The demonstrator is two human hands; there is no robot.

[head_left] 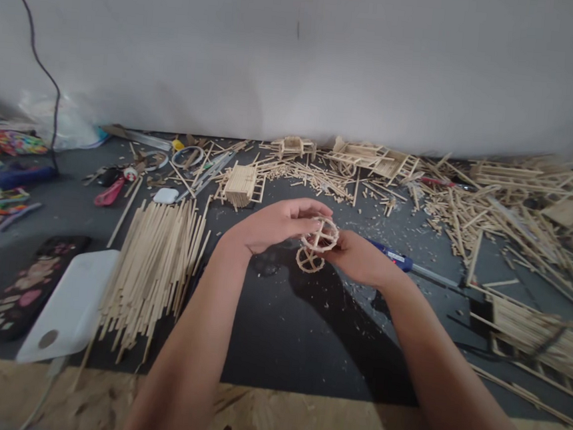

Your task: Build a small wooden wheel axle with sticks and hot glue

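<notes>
My left hand [275, 224] and my right hand [358, 256] meet above the dark mat [282, 322], both pinching a small wooden wheel [321, 235] made of thin sticks, with crossed spokes. A second similar wheel [308, 260] sits just below it, joined or held close; I cannot tell which. Fingers of both hands are curled around the wheel pair. A pile of long wooden sticks [154, 264] lies left of my left forearm.
A blue-handled tool [403, 260] lies behind my right hand. Loose sticks and small stick models [241, 185] crowd the back and right. A white lid [73, 303], a phone [23, 292], scissors [110, 193] and colourful items lie left. A wooden table edge [268, 421] runs in front.
</notes>
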